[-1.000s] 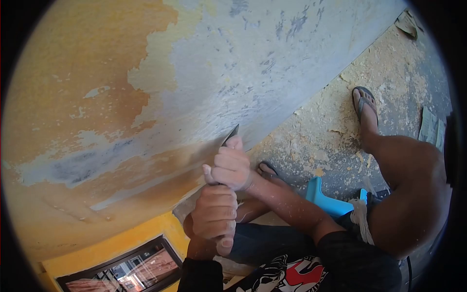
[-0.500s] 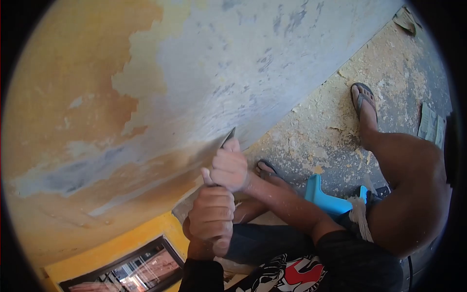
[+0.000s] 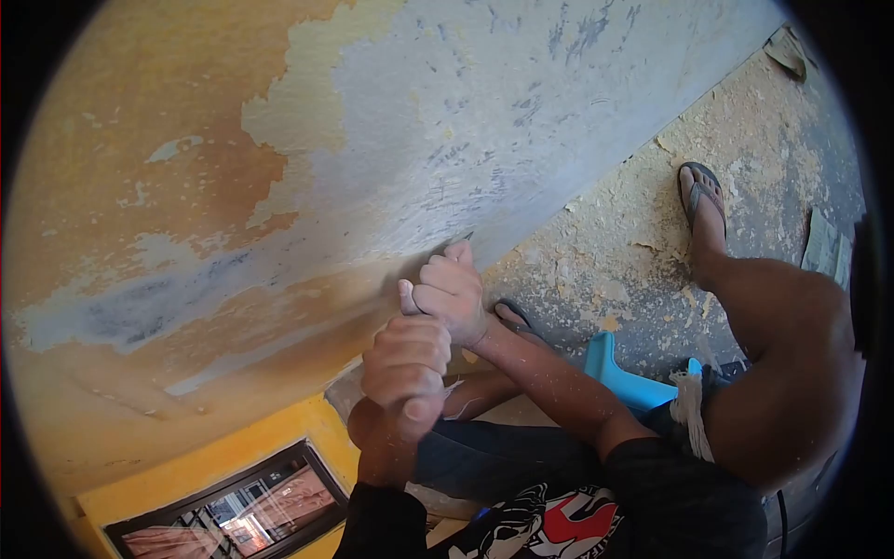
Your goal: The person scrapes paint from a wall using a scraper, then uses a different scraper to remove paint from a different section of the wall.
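Observation:
My right hand (image 3: 450,296) is closed around the front part of a scraper, close against the wall (image 3: 400,140). Only the dark tip of the scraper's blade (image 3: 468,237) shows past my fingers; the rest lies hidden in my grip. Directly behind it, my left hand (image 3: 405,361) is wrapped in a fist around the rear of the same tool, its handle covered by the fingers. Around the blade the wall is pale grey with dark scratch marks. Orange and yellow paint (image 3: 200,130) with ragged edges covers the wall farther left.
Paint flakes litter the concrete floor (image 3: 596,252) along the wall's base. A light blue plastic stool (image 3: 619,380) is under me, between my legs. My sandaled foot (image 3: 703,191) rests on the floor at right. A dark-framed window (image 3: 233,512) in a yellow surround is at lower left.
Both hands have moved slightly up in the view, the right hand also rightward, keeping hold of the scraper. Less of its blade shows now. The view has shifted a little.

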The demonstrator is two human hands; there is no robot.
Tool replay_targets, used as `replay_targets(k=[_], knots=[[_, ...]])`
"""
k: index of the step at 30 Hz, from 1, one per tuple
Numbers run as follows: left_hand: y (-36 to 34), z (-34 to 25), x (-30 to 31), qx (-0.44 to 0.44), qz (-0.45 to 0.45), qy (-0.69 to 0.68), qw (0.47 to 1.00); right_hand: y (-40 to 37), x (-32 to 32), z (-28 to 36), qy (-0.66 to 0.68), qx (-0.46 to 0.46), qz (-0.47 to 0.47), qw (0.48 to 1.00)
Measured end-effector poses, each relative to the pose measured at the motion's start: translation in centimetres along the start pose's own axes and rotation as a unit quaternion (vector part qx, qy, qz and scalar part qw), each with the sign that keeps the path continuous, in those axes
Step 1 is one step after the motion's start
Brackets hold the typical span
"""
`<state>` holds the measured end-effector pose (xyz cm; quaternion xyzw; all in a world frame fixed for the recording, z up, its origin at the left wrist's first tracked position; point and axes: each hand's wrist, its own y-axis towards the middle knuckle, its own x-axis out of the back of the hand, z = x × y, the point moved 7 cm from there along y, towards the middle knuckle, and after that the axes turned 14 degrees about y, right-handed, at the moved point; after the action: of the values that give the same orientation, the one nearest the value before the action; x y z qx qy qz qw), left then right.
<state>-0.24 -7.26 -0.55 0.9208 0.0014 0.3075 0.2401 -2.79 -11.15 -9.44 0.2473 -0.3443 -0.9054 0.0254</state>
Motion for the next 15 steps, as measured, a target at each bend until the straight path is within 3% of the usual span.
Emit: replay_targets(k=[1,3,4,6,7,9,10,12,15], knots=[[0.1,-0.1,-0.2,-0.004,0.0,-0.002,1.0,0.1,0.2,0.3,-0.003,0.004,0.0,1.0],[-0.5,-2.8,-1.5,-0.176,0.06,-0.009,0.982,0.1,0.9,1.8,0.029,0.032,-0.026,0.999],[-0.7,-2.5,-1.7,-0.167,0.062,-0.011,0.984,-0.4,0.8,1.2,0.028,0.023,-0.028,0.999],[-0.5,0.2,-0.6,-0.06,-0.042,0.041,0.996,-0.9,0.6,-0.9,-0.028,0.02,-0.032,0.999],[-1.1,0.3,-0.3,-0.059,-0.043,0.044,0.996,-1.5,0.6,-0.9,-0.025,0.02,-0.031,0.999],[-1.1,1.6,-2.0,-0.026,0.111,0.021,0.993,-1.4,1.6,-1.6,-0.032,-0.011,-0.034,0.999],[-1.0,-0.2,-2.5,-0.128,0.046,0.072,0.988,-1.2,1.9,-1.4,-0.034,-0.012,-0.035,0.999],[-1.2,-0.2,-2.3,-0.102,0.035,0.063,0.992,-0.5,2.1,0.2,0.011,0.045,-0.011,0.999],[-1.0,0.8,-1.9,-0.073,0.014,0.052,0.996,-0.9,2.1,-1.9,-0.023,0.016,-0.025,0.999]])
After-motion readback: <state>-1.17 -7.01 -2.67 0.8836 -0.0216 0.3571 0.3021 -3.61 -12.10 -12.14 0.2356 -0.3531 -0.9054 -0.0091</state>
